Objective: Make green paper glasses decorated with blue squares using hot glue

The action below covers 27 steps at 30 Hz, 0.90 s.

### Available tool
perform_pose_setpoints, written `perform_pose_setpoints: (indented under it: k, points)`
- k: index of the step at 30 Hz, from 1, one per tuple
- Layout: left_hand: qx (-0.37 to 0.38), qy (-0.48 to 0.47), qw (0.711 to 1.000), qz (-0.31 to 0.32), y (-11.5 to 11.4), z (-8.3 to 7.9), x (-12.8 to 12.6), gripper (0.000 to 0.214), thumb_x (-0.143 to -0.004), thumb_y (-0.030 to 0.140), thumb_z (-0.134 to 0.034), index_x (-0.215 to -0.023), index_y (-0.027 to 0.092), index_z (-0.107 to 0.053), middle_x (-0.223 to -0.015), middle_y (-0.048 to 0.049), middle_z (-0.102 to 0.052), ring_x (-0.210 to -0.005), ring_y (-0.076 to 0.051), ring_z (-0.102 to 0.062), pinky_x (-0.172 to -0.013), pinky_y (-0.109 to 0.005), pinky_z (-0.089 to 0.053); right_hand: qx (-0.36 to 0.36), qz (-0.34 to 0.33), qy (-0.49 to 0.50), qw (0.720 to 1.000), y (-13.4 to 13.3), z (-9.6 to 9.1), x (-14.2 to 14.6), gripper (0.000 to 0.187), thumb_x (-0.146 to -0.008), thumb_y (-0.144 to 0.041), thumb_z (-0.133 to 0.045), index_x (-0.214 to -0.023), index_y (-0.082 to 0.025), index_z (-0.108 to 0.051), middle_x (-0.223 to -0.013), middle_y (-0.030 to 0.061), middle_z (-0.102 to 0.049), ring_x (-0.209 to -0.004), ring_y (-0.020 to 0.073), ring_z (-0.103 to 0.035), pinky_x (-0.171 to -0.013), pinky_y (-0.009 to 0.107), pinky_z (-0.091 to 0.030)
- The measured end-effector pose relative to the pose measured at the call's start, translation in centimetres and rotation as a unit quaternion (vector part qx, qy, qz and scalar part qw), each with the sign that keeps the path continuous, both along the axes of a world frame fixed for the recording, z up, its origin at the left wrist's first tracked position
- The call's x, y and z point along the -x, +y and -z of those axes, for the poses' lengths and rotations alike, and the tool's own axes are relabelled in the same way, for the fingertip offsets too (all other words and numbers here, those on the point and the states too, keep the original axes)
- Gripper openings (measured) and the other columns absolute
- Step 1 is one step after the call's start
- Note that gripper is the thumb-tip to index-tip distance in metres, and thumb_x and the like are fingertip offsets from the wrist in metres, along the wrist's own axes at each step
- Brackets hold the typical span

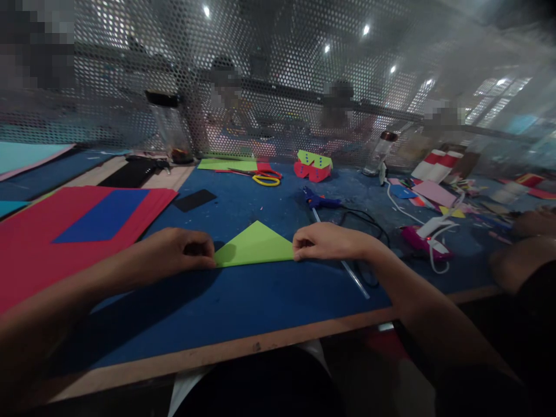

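A green paper, folded into a triangle, lies on the blue tabletop with its peak pointing away from me. My left hand pinches its left corner. The right corner is between the closed fingers of my right hand. Just beyond my right hand lies a blue glue gun, and a clear glue stick runs out from under that hand toward the table edge. A small black card rests beyond my left hand.
Red sheets with a blue strip lie at left. Scissors and a green-and-red paper butterfly sit at the back, before a perforated metal screen. A pink power strip with cables is right, near another person's arm.
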<state>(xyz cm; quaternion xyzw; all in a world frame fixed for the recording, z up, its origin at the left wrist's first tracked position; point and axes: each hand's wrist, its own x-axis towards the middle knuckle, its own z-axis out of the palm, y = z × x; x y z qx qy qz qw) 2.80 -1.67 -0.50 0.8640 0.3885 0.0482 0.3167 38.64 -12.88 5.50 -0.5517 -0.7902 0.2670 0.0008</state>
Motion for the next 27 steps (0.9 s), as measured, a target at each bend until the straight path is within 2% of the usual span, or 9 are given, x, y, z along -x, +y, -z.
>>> perform_pose_setpoints:
  k: [17, 23, 27]
  points:
    - [0.002, -0.019, 1.000, 0.021, -0.1, -0.2, 0.0, 0.039, -0.086, 0.063, -0.076, -0.083, 0.024, -0.079, -0.071, -0.0023, -0.072, -0.068, -0.021, -0.063, -0.060, -0.028, -0.043, -0.012, 0.015, -0.056, 0.998, 0.1, 0.0, 0.0, 0.029, -0.100, -0.047, -0.074, -0.090, -0.020, -0.076, -0.097, 0.0039, -0.081, -0.084, 0.0197, -0.067, -0.068, 0.030, -0.034]
    - [-0.013, -0.012, 1.000, 0.008, -0.7, -0.9, -0.3, 0.031, -0.089, 0.049, -0.074, -0.083, 0.019, -0.077, -0.070, 0.0027, -0.068, -0.069, -0.017, -0.059, -0.061, -0.025, -0.039, -0.013, 0.017, -0.069, 0.997, 0.0, -0.2, 0.1, 0.029, -0.100, -0.049, -0.074, -0.091, -0.021, -0.077, -0.098, 0.0032, -0.081, -0.086, 0.0196, -0.069, -0.068, 0.028, -0.034]
    - [-0.009, -0.016, 1.000, 0.025, -0.1, -0.4, 0.0, 0.037, -0.085, 0.057, -0.075, -0.079, 0.020, -0.076, -0.065, 0.0006, -0.066, -0.063, -0.016, -0.056, -0.055, -0.025, -0.036, -0.013, 0.020, -0.064, 0.998, 0.0, -0.2, 0.2, 0.027, -0.100, -0.046, -0.074, -0.092, -0.020, -0.077, -0.099, 0.0037, -0.082, -0.088, 0.0200, -0.069, -0.069, 0.028, -0.034]
